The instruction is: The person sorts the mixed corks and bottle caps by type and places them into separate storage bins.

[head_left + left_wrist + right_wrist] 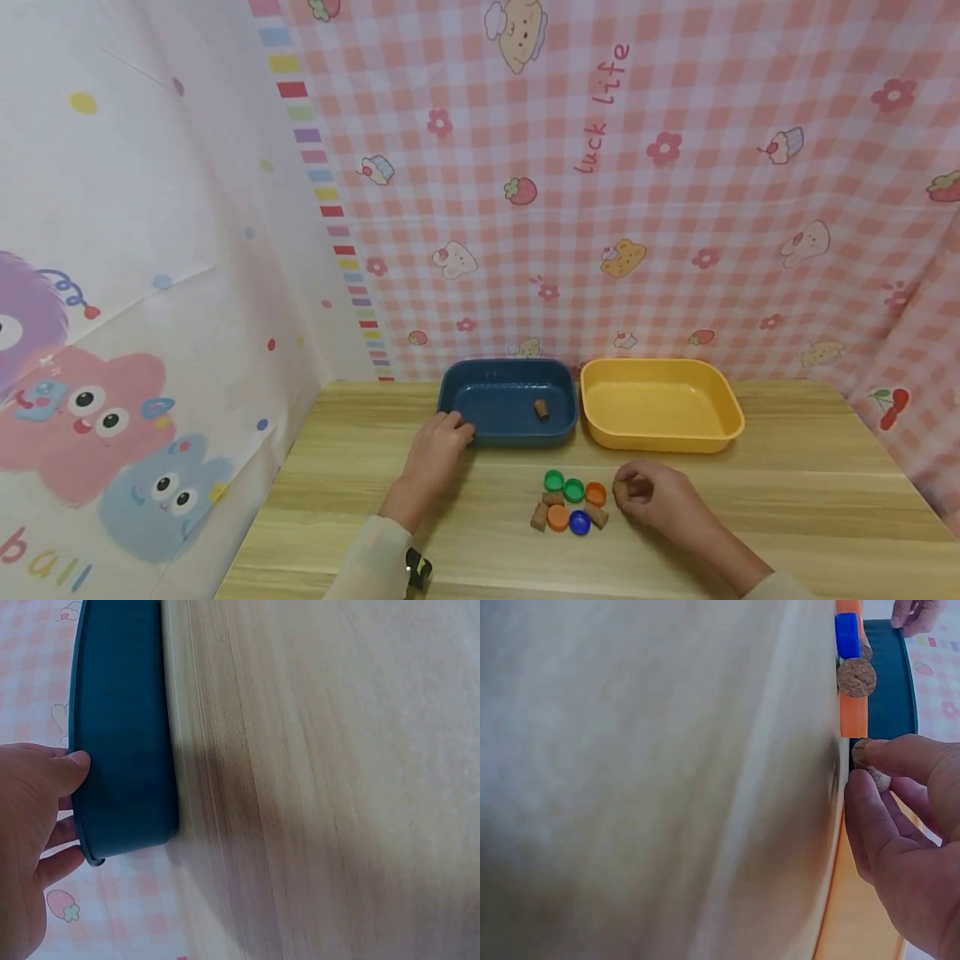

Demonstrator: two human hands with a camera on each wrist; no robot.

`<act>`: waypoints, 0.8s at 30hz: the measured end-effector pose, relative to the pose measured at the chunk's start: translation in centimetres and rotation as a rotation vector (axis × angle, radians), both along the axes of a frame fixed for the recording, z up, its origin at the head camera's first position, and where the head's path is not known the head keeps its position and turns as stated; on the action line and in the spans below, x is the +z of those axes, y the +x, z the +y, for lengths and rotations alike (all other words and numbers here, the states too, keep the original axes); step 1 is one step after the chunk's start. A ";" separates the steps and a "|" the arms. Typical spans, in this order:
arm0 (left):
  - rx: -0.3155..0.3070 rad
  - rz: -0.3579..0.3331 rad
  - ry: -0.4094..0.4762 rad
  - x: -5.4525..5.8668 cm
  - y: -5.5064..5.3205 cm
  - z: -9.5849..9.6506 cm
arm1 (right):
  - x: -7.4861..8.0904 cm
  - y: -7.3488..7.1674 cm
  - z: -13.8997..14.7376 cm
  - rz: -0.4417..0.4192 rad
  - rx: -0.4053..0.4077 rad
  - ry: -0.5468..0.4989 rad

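My left hand [440,444] grips the near left corner of the dark blue tray [487,439]; in the left wrist view the thumb lies over the tray's rim [78,697] and the fingers go behind it. One cork [542,408] lies inside this tray. Just right of the small group on the table, my right hand [660,497] pinches a cork [621,492] between thumb and fingers. That group holds green caps [573,490], orange caps [558,517], a blue cap [580,522] and several corks [539,516], close together.
A yellow tray [660,444] stands right of the blue one, close beside it, with nothing visible inside. Both trays sit at the back of the wooden table [330,500], before a pink checked cloth [480,225]. A black object [418,568] shows by the left sleeve.
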State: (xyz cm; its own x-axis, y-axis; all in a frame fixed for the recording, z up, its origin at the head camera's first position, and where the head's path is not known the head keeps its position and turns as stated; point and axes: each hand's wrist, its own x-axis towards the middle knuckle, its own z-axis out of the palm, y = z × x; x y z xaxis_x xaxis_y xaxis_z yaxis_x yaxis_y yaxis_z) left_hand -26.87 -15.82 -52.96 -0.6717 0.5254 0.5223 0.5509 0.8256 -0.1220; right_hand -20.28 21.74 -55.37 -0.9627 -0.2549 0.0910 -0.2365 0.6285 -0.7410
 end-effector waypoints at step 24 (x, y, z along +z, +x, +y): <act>-0.003 0.006 0.008 -0.1 0.0 -0.2 | 4.7 -1.9 -1.0 0.075 0.009 -0.143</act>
State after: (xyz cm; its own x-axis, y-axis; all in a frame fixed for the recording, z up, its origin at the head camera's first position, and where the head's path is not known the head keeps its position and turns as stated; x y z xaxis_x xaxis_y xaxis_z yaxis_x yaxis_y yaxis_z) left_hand -26.92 -16.00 -53.01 -0.6669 0.5232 0.5305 0.5527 0.8249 -0.1187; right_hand -22.18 20.74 -50.64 -0.9496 -0.2422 0.1990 -0.2997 0.5153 -0.8029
